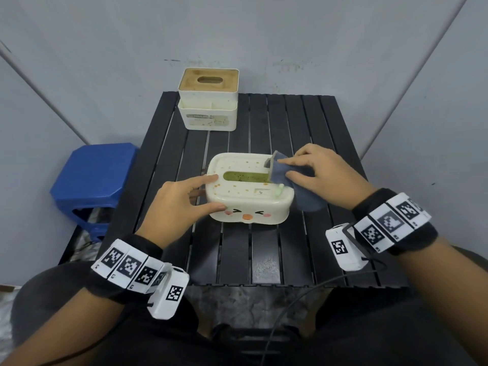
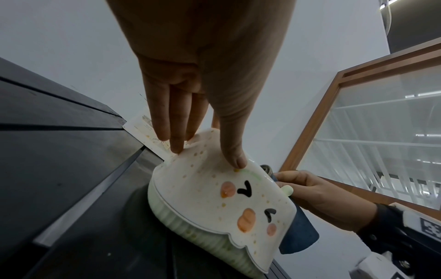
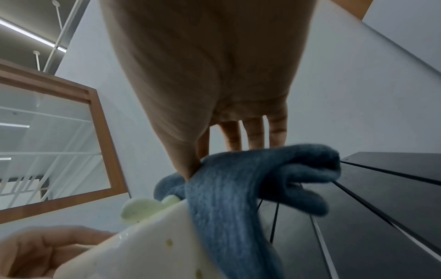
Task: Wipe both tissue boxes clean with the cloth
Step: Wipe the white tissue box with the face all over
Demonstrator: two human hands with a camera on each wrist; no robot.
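Note:
A cream tissue box with a cartoon face [image 1: 248,191] [image 2: 214,203] [image 3: 148,245] stands mid-table, speckled with stains. My left hand [image 1: 219,192] [image 2: 205,154] clasps its left end, fingers on top and thumb on the front face. My right hand [image 1: 285,169] [image 3: 219,160] holds a blue-grey cloth [image 1: 287,175] [image 2: 298,237] [image 3: 233,188] against the top's right end. The cloth drapes down the right side. A second tissue box with a wooden lid [image 1: 208,101] stands untouched at the table's far left edge.
The black slatted table [image 1: 303,122] is bare on its right half and near edge. A blue plastic stool [image 1: 95,175] stands left of the table. Grey walls close in behind and at both sides. A wood-framed glass panel [image 2: 381,132] shows in the wrist views.

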